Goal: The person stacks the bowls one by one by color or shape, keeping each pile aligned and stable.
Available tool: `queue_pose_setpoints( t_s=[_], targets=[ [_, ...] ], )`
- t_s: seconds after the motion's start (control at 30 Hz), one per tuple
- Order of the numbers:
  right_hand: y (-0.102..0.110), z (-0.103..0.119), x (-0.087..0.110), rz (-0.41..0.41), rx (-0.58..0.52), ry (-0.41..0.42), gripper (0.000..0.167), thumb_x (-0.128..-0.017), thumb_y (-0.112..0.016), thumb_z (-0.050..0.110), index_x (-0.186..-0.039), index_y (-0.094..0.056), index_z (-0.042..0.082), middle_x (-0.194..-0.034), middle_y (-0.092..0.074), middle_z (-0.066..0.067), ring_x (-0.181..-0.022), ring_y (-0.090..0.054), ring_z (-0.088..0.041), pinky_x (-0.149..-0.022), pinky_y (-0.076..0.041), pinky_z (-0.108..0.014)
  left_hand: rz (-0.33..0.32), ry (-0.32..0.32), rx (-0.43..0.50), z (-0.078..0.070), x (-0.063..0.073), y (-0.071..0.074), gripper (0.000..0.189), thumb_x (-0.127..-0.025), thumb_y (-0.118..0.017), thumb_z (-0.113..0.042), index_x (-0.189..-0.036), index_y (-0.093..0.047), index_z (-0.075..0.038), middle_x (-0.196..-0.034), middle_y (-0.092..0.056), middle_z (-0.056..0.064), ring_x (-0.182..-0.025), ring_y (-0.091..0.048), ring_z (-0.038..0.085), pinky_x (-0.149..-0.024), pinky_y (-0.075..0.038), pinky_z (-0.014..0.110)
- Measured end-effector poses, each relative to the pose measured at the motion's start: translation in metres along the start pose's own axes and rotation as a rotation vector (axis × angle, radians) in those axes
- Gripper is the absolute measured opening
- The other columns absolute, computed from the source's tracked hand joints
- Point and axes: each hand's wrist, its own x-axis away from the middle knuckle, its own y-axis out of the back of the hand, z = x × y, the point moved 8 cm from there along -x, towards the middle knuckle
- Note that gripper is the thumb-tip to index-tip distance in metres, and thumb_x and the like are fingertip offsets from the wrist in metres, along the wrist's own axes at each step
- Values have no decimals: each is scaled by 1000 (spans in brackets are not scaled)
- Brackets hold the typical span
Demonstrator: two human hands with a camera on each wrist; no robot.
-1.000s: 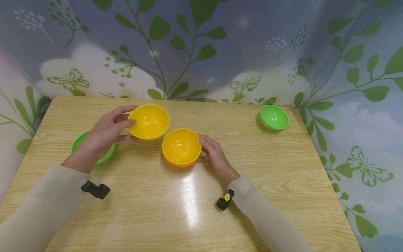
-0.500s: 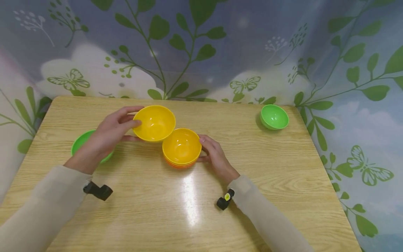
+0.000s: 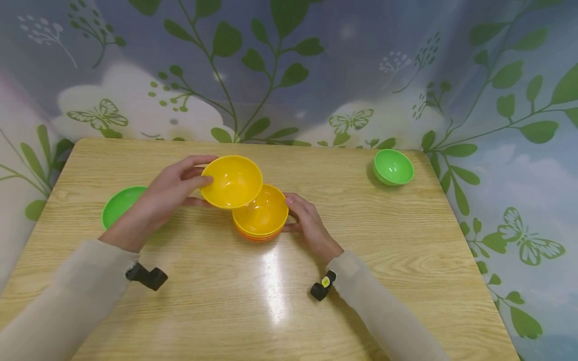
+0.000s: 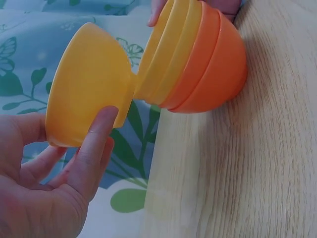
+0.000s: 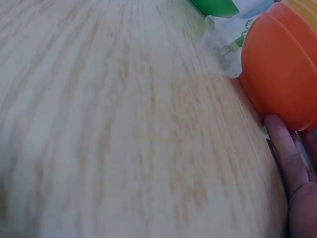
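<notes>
My left hand (image 3: 169,193) grips a yellow bowl (image 3: 232,181) by its left side, thumb over the rim and fingers underneath. That bowl is raised and overlaps the far-left part of a stack of bowls (image 3: 266,220) in the head view. Seen from the left wrist, the stack has yellow bowls (image 4: 171,54) on top and orange bowls (image 4: 218,69) below, and the held bowl's base is close to the top rim. My right hand (image 3: 311,225) holds the stack's right side, thumb at the rim. Its fingers (image 5: 285,148) reach low against the orange bowl in the right wrist view.
A green bowl (image 3: 118,205) stands on the left of the wooden table (image 3: 217,301), partly hidden behind my left forearm. Another green bowl (image 3: 394,168) is near the back right corner. A patterned curtain (image 3: 352,50) hangs behind the table.
My left hand has carried the yellow bowl rightward and slightly nearer, from beside the stack to partly over it. The right hand and the stack have stayed put.
</notes>
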Motion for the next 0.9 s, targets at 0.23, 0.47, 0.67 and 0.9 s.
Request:
queue_pose_setpoints(
  t_s=[0.23,0.47,0.67,0.9],
  targets=[
    [0,0,0,-4,3,-4,56,-114,-45,44,-153,-59,6,-156,-59,-13,-139,-62,-30,-88,-70,-39,19,-4,-11,1,-2,-6,56,-113,-60,-17,-166,-44,-17,-160,-55,16,-118,-69,19,-91,-70,42],
    [-1,2,0,-8,-22,10,56,-114,-44,41,-152,-59,2,-154,-59,-16,-135,-64,-28,-86,-70,-40,35,-12,-9,-1,-2,-15,55,-113,-60,-16,-166,-45,-16,-159,-56,16,-124,-66,28,-91,-70,42],
    [-1,2,1,-3,-16,12,57,-114,-44,42,-153,-58,3,-154,-59,-16,-132,-65,-26,-87,-70,-40,47,-9,-1,-1,-3,-19,56,-113,-59,-16,-166,-44,-17,-161,-54,16,-132,-63,35,-90,-70,40],
    [-1,2,1,2,-10,15,57,-114,-44,43,-152,-59,3,-153,-59,-16,-130,-66,-26,-88,-70,-41,59,-16,8,-2,-3,-24,56,-112,-60,-17,-166,-44,-17,-159,-55,15,-130,-63,35,-87,-70,36]
  ],
)
